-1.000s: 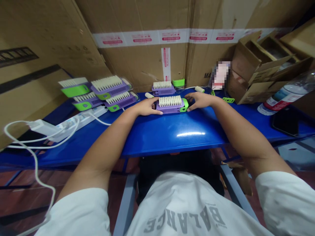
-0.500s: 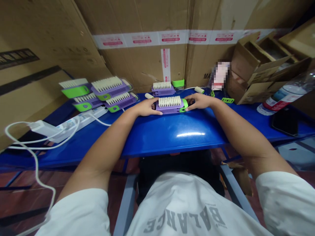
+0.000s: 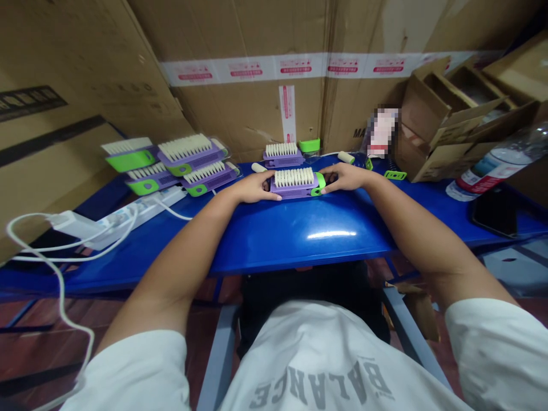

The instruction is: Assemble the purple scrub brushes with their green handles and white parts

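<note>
A purple brush (image 3: 294,181) with cream bristles facing up and a green end piece lies on the blue table in front of me. My left hand (image 3: 258,186) grips its left end between thumb and fingers. At the green right end, my right hand (image 3: 342,177) has its thumb and fingers closed around the piece. Just behind stands another purple brush (image 3: 282,154), with a green part (image 3: 309,146) beside it. A small cream cylinder (image 3: 258,167) lies behind my left hand, and a similar cream roller (image 3: 346,157) is beyond my right hand.
Several purple and green brushes (image 3: 192,151) are stacked at the left, by a white power strip (image 3: 141,212) with cables. At the right are a green strap piece (image 3: 395,175), open cardboard boxes (image 3: 445,114), a plastic bottle (image 3: 488,171) and a dark phone (image 3: 495,214). Large cartons (image 3: 248,108) wall the back.
</note>
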The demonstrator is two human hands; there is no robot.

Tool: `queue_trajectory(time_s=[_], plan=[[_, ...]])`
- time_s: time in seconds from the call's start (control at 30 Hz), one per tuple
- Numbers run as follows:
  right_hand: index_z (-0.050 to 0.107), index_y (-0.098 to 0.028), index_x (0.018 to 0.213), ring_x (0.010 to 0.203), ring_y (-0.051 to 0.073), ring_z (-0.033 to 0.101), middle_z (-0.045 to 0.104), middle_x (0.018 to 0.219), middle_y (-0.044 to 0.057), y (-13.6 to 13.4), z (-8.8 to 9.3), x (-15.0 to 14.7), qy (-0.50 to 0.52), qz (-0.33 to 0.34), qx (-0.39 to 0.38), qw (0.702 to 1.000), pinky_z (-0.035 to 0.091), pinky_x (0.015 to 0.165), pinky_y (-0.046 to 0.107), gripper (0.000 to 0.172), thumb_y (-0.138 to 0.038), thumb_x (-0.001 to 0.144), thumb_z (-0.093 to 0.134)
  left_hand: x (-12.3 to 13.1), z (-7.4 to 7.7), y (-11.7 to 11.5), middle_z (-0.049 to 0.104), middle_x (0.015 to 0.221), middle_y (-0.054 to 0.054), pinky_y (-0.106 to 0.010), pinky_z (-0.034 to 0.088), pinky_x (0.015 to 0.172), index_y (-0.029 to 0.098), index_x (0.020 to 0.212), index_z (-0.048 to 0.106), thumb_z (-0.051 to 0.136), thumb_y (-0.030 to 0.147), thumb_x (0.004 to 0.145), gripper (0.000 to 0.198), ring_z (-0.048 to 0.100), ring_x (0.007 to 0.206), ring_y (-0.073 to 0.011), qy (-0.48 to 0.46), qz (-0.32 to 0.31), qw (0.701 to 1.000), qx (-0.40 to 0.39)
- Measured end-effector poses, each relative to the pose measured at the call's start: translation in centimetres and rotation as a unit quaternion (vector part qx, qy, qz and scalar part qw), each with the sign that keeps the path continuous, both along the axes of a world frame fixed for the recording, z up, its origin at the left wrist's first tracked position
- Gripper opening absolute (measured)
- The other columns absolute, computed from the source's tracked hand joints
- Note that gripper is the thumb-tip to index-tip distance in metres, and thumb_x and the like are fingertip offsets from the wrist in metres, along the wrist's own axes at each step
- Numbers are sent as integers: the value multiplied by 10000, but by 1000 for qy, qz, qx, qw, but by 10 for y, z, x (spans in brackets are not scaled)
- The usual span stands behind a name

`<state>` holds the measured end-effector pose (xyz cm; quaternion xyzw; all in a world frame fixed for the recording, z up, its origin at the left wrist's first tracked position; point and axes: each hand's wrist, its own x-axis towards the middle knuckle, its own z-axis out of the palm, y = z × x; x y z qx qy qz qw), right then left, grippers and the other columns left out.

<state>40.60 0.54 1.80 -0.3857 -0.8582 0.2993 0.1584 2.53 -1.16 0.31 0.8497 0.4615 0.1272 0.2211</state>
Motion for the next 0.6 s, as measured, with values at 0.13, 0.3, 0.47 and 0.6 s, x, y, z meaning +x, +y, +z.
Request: queue_trajectory(time_s=[0.13,0.3,0.47,0.6], plan=[[920,-212,1328,904,258,692,822,985,57,-1,1,-1,-3,-3,-1,1000,579,900,416,817,-705,684,1011,0,0,1,802,1496,-157,-424,606,1060,200,1740,576,908,716,811,1114,796,1236,-365,-7,-8,1000,2],[918,-215,1338,914,268,695,824,986,60,-1,1,0,-1,2,-1,1000,581,899,417,802,-691,700,1011,-2,-3,4,824,1464,-133,-430,612,1042,241,1714,609,931,699,811,1063,807,1205,-360,-10,-7,1000,3],[919,-220,1327,892,251,690,830,983,53,0,-1,0,2,5,1,1000,571,861,391,778,-681,707,1013,-2,-3,4,793,1548,-146,-453,600,1109,236,1715,609,932,694,810,1064,788,1300,-386,-5,-4,1000,8],[906,-195,1349,880,247,679,817,964,52,0,-1,0,5,2,-6,1000,551,843,385,843,-712,692,1010,-1,-1,2,781,1568,-152,-449,598,1115,226,1736,588,933,686,811,1089,787,1303,-383,-8,-4,1000,2]])
